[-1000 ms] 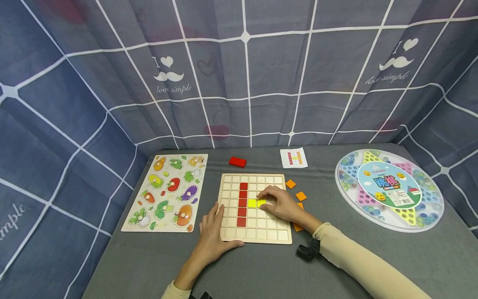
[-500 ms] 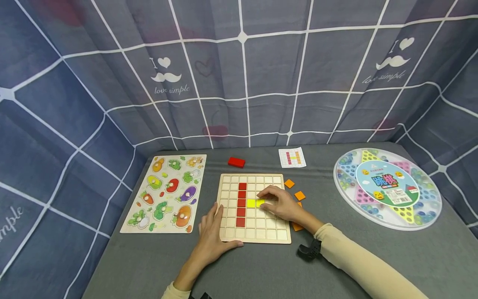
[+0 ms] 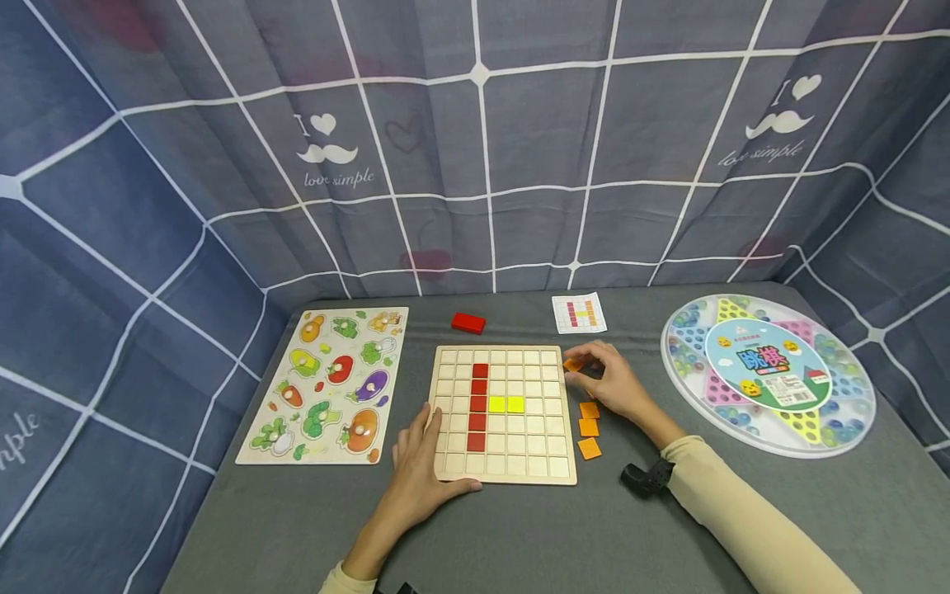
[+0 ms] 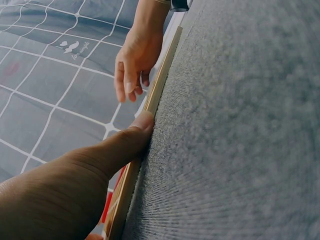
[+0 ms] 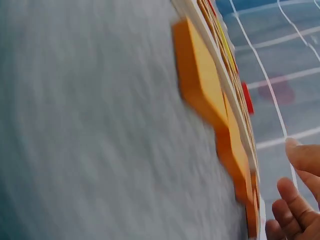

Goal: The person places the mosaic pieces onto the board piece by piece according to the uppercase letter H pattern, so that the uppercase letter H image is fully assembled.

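Note:
A square wooden grid board [image 3: 521, 462] lies on the table, bearing a column of red tiles [image 3: 478, 404] and two yellow tiles [image 3: 506, 404]. My left hand [image 3: 421, 466] rests at its lower left corner, fingers along the left side. In the left wrist view the thumb [image 4: 135, 135] touches the board's front edge. My right hand [image 3: 610, 381] is beyond the board's right side, fingertips right at an orange tile [image 3: 572, 364]. Thumb and fingers [image 5: 295, 200] stand apart in the right wrist view. Several more orange tiles [image 3: 589, 427] lie beside the board, one hidden under the hand.
A red block [image 3: 468, 322] and a small pattern card [image 3: 579, 313] lie behind the board. On the left is a vegetable puzzle board [image 3: 326, 388]; on the right, a round Chinese checkers set [image 3: 768, 375]. A grid-patterned curtain [image 3: 416, 148] encloses the table.
My right hand has left the second yellow tile, which stays on the grid, and moved right to the orange tiles. My left hand has kept its place at the board.

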`<action>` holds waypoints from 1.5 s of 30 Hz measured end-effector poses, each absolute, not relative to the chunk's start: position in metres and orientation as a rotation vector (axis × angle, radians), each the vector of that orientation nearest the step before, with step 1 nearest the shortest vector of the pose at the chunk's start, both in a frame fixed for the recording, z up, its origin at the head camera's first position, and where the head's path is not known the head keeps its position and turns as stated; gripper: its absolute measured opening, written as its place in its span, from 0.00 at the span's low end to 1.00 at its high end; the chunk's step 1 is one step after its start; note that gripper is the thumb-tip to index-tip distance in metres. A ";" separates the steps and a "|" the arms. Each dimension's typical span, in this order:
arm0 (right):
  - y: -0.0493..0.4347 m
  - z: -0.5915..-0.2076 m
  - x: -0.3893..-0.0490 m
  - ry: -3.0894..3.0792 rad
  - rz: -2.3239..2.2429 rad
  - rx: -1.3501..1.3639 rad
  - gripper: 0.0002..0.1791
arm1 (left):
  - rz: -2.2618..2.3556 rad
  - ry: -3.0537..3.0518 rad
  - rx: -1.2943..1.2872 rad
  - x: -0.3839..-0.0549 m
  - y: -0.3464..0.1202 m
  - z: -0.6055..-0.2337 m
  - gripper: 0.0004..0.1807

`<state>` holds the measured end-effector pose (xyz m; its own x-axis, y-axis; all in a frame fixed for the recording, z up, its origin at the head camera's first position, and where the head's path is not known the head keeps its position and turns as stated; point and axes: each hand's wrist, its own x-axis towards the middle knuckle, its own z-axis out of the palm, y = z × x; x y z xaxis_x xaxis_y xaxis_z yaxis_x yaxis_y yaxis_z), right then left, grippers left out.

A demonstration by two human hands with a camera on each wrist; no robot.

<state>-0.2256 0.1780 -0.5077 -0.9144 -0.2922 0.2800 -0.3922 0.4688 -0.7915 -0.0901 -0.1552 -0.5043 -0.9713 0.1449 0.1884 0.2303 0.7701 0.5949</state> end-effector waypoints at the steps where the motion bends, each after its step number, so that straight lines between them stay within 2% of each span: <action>1: 0.181 -0.508 -0.227 -2.610 1.434 0.588 0.18 | -0.978 -2.831 -0.302 -0.090 -0.155 -0.504 0.68; 10: 0.194 -0.513 -0.236 -2.754 1.342 0.595 0.24 | -0.977 -2.835 -0.307 -0.090 -0.155 -0.504 0.67; 30: 0.193 -0.514 -0.239 -2.757 1.260 0.618 0.20 | -0.954 -2.865 -0.287 -0.091 -0.154 -0.505 0.68; 45: 0.192 -0.516 -0.238 -2.755 1.269 0.532 0.15 | -0.963 -2.879 -0.279 -0.090 -0.154 -0.504 0.67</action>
<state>-0.2384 0.1915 -0.5156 -0.9384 -0.2831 0.1980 -0.3345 0.6011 -0.7258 -0.0905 -0.1540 -0.5043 -0.9789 0.1432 0.1456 0.2020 0.7841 0.5868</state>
